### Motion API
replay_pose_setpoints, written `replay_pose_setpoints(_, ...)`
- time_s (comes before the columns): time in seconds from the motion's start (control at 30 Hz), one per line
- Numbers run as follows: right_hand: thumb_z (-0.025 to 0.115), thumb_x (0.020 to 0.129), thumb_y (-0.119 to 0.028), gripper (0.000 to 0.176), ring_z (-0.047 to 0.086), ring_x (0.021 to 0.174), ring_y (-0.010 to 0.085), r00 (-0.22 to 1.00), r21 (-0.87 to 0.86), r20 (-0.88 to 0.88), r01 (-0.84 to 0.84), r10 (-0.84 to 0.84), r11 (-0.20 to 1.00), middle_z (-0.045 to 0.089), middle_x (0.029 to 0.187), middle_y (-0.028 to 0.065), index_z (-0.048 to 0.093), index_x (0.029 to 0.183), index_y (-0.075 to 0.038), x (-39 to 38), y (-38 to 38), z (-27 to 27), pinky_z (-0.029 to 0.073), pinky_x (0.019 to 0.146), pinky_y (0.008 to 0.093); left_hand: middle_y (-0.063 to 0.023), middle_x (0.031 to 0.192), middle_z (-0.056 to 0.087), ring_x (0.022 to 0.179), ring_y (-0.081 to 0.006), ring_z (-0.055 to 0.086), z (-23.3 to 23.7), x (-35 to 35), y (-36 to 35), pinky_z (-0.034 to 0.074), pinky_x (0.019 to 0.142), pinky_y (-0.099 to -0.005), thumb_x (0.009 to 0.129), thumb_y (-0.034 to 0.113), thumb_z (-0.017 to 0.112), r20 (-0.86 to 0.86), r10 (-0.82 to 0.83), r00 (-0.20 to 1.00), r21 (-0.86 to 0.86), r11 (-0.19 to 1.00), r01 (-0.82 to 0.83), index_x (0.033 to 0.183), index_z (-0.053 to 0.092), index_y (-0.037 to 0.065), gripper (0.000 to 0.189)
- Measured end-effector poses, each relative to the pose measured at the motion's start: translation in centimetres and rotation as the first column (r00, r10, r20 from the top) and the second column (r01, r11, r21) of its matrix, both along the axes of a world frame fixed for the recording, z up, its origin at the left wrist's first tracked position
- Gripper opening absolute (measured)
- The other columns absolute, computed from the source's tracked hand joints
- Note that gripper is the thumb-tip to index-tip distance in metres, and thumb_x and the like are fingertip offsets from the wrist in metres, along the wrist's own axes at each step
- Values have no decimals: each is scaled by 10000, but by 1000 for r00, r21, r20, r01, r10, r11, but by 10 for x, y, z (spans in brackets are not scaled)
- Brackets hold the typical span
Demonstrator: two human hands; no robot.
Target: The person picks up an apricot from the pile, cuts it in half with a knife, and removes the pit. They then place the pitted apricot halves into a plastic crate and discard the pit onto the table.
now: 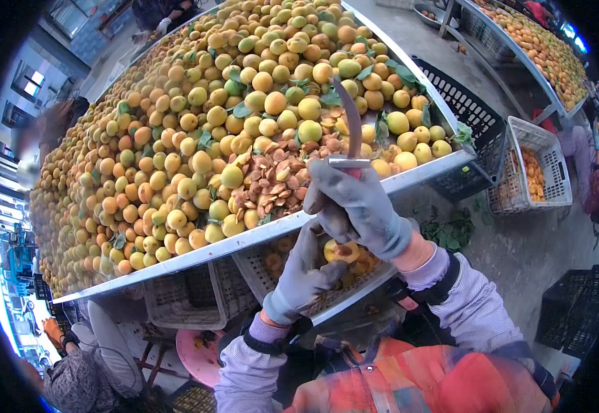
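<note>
Gloved in grey, my right hand (358,206) is closed round a curved knife (352,120), its blade pointing up over the table edge. Just below it, my left hand (299,279), also gloved, holds a halved apricot (341,252) between thumb and fingers; its cut face shows a brown pit. The two hands are close together, in front of the table's white rim (244,239). A pile of brown apricot pits (279,180) lies on the table nearest the hands. Beneath them, a crate (255,270) contains cut apricots, partly hidden by my hands.
Whole apricots (175,162) with some leaves cover the sloping table. A white basket (561,165) of orange fruit and a black crate (468,103) stand to the right. At lower left are a pink basin (188,354) and a seated person (89,372).
</note>
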State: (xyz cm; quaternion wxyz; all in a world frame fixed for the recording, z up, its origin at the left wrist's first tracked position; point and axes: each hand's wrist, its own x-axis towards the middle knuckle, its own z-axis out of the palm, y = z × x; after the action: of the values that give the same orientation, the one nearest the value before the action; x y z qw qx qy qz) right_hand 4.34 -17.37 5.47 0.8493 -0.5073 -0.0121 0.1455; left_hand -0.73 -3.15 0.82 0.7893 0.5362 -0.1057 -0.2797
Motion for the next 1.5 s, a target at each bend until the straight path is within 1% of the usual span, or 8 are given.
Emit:
replay_pose_setpoints(0.33, 503, 901, -375, 326, 222, 309, 42, 917, 632, -351, 81, 191, 771, 258, 401, -74, 547, 750, -90, 23, -15, -51, 195, 305, 190, -122, 1199, 490, 1083, -147, 469, 10, 1, -2, 361, 934, -273, 775, 57, 610, -10, -49, 999, 34, 998, 49, 1309, 256, -17, 645)
replay_pose_setpoints(0.57, 530, 890, -367, 321, 215, 325, 42, 912, 610, -389, 146, 133, 779, 263, 414, -82, 535, 739, -84, 22, -13, -49, 202, 320, 188, -151, 1138, 516, 1015, -244, 552, 9, -4, -11, 451, 877, -362, 760, 225, 654, -209, -21, 978, -164, 986, -14, 1296, 281, -14, 695)
replay_pose_setpoints(0.63, 508, 899, -382, 349, 212, 321, 45, 941, 432, -332, 218, -70, 875, 208, 399, -80, 553, 735, -77, 18, -10, -39, 193, 313, 193, -148, 1114, 518, 985, -255, 568, 8, -6, -15, 485, 826, -386, 789, 274, 644, -315, 15, 949, -246, 964, -97, 1313, 262, 14, 698)
replay_pose_setpoints(0.97, 547, 875, -394, 378, 278, 286, 78, 893, 72, -294, 375, -339, 924, 334, 391, -17, 548, 736, -43, 10, 10, -19, 230, 294, 223, -76, 957, 521, 842, -154, 533, -1, -10, -20, 437, 758, -299, 868, 278, 550, -271, 134, 953, -229, 953, -199, 1284, 277, 28, 557)
replay_pose_setpoints(1.07, 621, 840, -335, 302, 343, 295, 77, 925, 250, -300, 310, -231, 917, 440, 447, -9, 513, 706, -87, 9, 7, -23, 286, 280, 219, -76, 1054, 501, 870, -140, 499, 9, -13, -23, 426, 740, -268, 857, 274, 571, -236, 243, 941, -22, 967, -255, 1333, 258, 57, 609)
replay_pose_setpoints(1.2, 528, 890, -388, 368, 267, 302, 66, 908, 93, -283, 347, -309, 933, 319, 403, -32, 540, 747, -49, 9, 12, -19, 224, 309, 202, -63, 1020, 531, 838, -107, 505, 5, -12, -20, 434, 697, -231, 860, 258, 571, -81, 256, 963, 155, 958, -242, 1314, 282, 57, 574)
replay_pose_setpoints(1.27, 497, 911, -368, 342, 245, 334, 48, 914, 433, -403, 234, -45, 870, 276, 432, -58, 531, 789, -50, 15, 5, -38, 219, 332, 185, -53, 972, 561, 785, -91, 517, 7, -13, -17, 438, 647, -209, 859, 247, 573, -134, 234, 963, 121, 968, -219, 1284, 314, 56, 533)
replay_pose_setpoints(1.5, 475, 925, -340, 319, 244, 364, 35, 910, 573, -400, 161, 104, 803, 247, 457, -77, 524, 820, -42, 16, -2, -49, 209, 345, 173, -63, 949, 584, 690, -95, 513, 10, -14, -18, 427, 588, -207, 858, 271, 569, -118, 214, 970, 97, 974, -203, 1245, 337, 53, 501)
